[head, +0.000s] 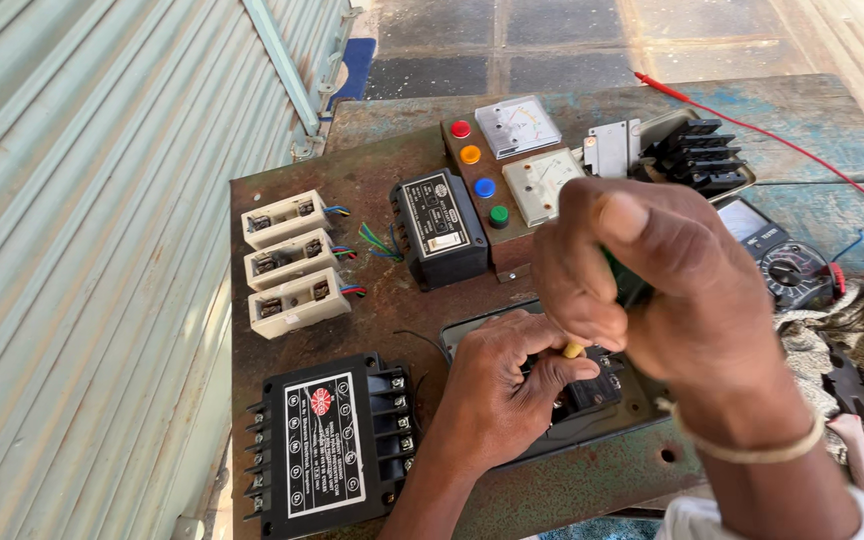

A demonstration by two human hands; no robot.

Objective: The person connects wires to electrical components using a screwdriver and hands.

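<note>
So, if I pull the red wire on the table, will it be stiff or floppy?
Probably floppy: the red wire lies in a loose curve across the table. Likely light, since it is thin. Its stiff-looking probe tip would probably drag along.

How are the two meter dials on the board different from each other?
The upper dial sits beside the red and orange buttons; the lower dial sits beside the blue and green ones. The upper dial shows whole, while the right hand covers the lower dial's near corner. The upper dial lies farther from both hands. Both are pale, squarish, and mounted on the same brown panel.
</note>
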